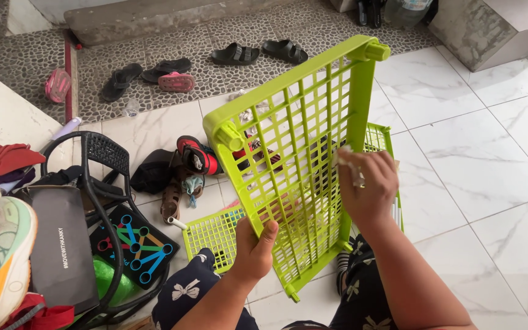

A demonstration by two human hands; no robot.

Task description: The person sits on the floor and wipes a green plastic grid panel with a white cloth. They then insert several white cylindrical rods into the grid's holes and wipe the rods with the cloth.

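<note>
While tilted upright above the white tiled floor (472, 146), lime-green grid shelf panel (294, 153) clamped at its six o'clock edge by left hand (255, 247); right hand (368, 186), at three o'clock, closed on a crumpled white cloth (351, 160) pressed against the slats.

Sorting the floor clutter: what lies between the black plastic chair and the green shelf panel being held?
In the head view, a heap of shoes lies between the black chair and green panel.
</note>
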